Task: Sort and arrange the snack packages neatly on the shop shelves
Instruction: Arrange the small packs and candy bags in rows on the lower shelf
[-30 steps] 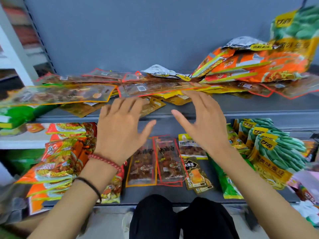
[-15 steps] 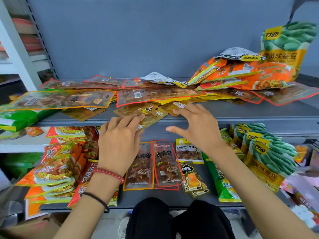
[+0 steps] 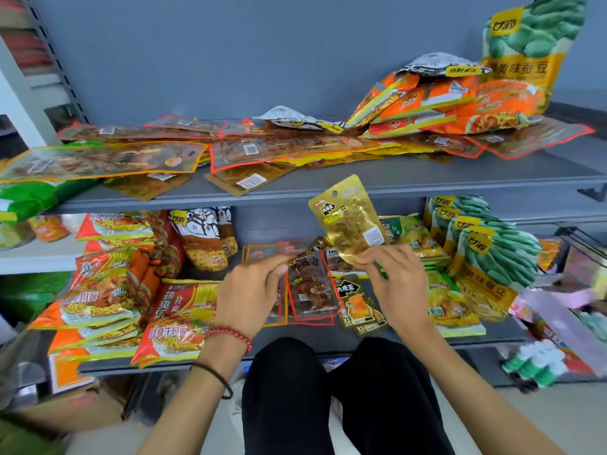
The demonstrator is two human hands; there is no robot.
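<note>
Perhaps half done: stacks point(image 3: 108, 290) fill the lower shelf point(image 3: 315, 338), a jumble point(image 3: 295, 149) covers the upper shelf point(image 3: 427, 182), and over the lower shelf's middle the right hand point(image 3: 397, 284) pinches a gold packet point(image 3: 351, 218), the left hand point(image 3: 249, 290) seemingly pinching a blurred second packet point(image 3: 307, 252).

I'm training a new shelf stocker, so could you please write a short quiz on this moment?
1. True or false: the right hand holds a gold packet by its lower end.
2. Where on the lower shelf do the green bean bags stand? A left, B middle, C right.
3. Which hand pinches the small blurred packet?

Key: 1 true; 2 C; 3 the left hand.
</note>
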